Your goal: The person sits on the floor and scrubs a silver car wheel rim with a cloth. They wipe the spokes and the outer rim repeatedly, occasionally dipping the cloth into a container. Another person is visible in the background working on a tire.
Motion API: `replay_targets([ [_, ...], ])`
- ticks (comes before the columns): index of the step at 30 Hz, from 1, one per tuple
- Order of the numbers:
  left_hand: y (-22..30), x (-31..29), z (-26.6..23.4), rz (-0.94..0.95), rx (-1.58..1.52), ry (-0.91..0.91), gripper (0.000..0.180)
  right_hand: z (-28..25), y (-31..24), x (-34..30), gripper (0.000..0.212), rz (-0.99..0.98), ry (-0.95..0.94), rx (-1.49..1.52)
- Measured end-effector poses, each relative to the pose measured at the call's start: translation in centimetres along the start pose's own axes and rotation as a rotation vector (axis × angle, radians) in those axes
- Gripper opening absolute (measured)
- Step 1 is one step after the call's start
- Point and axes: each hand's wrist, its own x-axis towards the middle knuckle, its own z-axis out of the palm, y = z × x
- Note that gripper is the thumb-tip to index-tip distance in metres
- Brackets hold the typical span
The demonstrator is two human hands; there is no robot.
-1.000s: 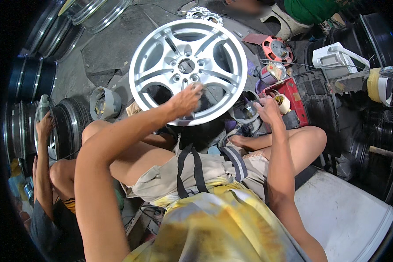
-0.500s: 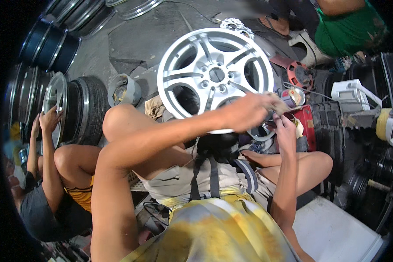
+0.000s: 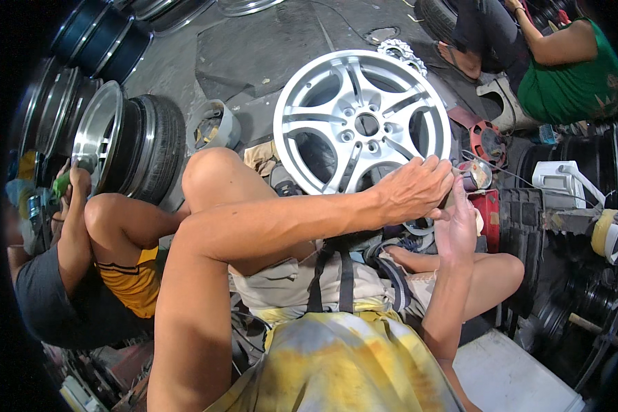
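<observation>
A silver spoked wheel rim (image 3: pixel 368 152) lies face up ahead of my knees. My left hand (image 3: pixel 415 192) reaches across to the rim's near right edge, its fingers bent and pinched together. Close against it, my right hand (image 3: pixel 458 226) stands with the thumb pointing up and its other fingers curled toward the left hand. Between them shows a small dark scrap (image 3: pixel 449 200), mostly hidden by the fingers; I cannot make out its kind. Just beyond my right thumb is an open can (image 3: pixel 475 176). A grey ring-shaped thing under the hands is largely covered.
At left, a co-worker's hand (image 3: pixel 81 180) with something green is at a polished rim beside a tyre (image 3: pixel 159 147). A grey bucket (image 3: pixel 221 126) stands left of my rim. Right are a red container (image 3: pixel 485 218), a white boxy device (image 3: pixel 558 184) and another seated person (image 3: pixel 573 69).
My view has shifted, so the rim sits farther right. My hands have come together; the tan rag-like piece seen at my left fingers is now out of sight. The left co-worker's hand has lowered.
</observation>
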Motion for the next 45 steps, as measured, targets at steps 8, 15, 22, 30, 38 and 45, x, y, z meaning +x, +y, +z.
replay_targets([
  [8, -1.7, -1.3, -2.0, -0.106, -0.33, -0.209, 0.06, -0.3, 0.9, -0.4, 0.032, 0.164, -0.176, -0.024],
  [15, -2.6, -1.7, -3.9, -0.132, -0.303, -0.205, 0.06, -0.1, 0.1, 0.6, 0.01, 0.138, -0.087, -0.241],
  [22, -7.8, -1.4, -2.9, -0.084, -0.3, -0.18, 0.048, -0.5, -1.8, 1.6, 0.018, 0.213, -0.005, -0.275],
  [30, -25.1, -6.2, 0.3, -0.683, -0.093, -0.229, 0.023, -7.6, -2.1, 6.8, 0.026, 0.367, 0.065, -0.973],
  [38, -26.9, -10.3, 5.4, -0.828, -0.403, -0.406, 0.024, -9.5, 6.1, 7.6, 0.035, 0.535, -0.051, -0.751],
  [45, -26.8, -12.7, 7.6, -0.743, -0.162, -0.464, 0.036, -10.0, 6.4, 10.3, 0.043, 0.473, 0.198, -0.864],
])
